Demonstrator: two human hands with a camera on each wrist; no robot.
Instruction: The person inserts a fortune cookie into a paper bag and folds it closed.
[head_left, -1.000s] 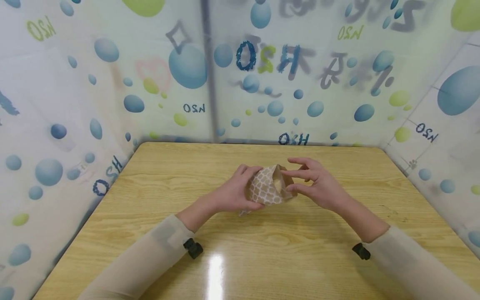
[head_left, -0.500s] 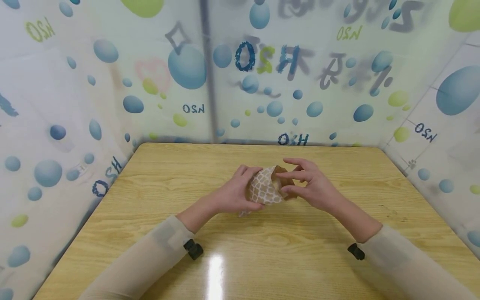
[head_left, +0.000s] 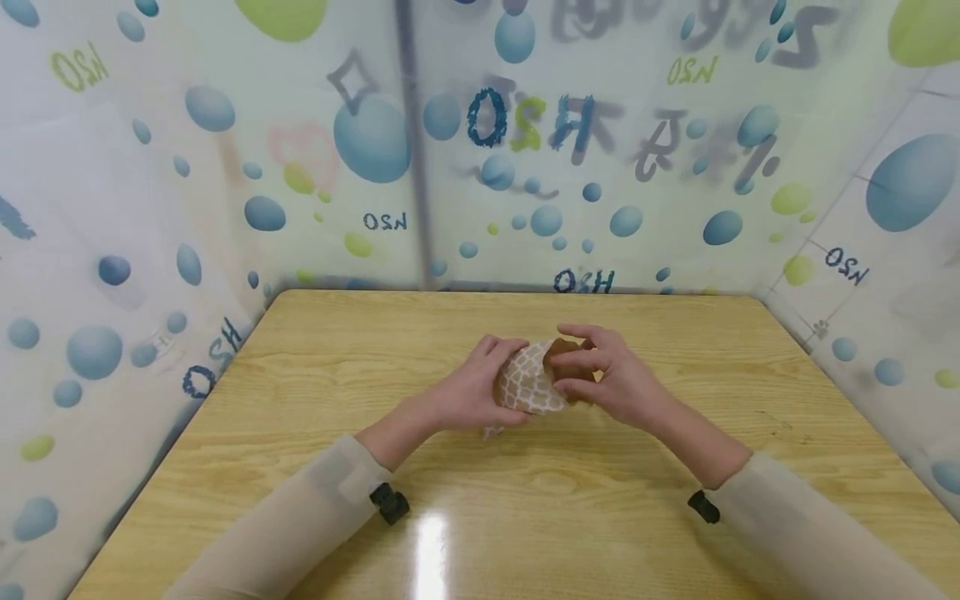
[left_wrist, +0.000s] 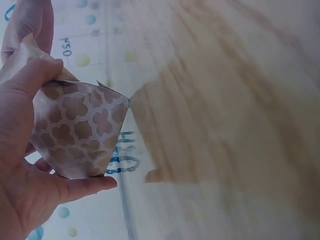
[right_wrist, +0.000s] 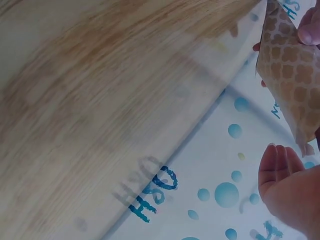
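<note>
The left hand [head_left: 480, 387] is gripping a brown paper bag [head_left: 525, 382] with a white lattice print, holding it tilted over the wood-grain counter [head_left: 570, 508], its mouth facing the right hand [head_left: 618, 385]. That hand is holding some fingertips inside the mouth; whether they are pinching anything cannot be told.

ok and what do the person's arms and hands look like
The left sleeve and right sleeve are long and cream, each faintly greyish near its end. A black piece sticks out beside each end, too small to identify. The left hand and right hand are ungloved.
</note>
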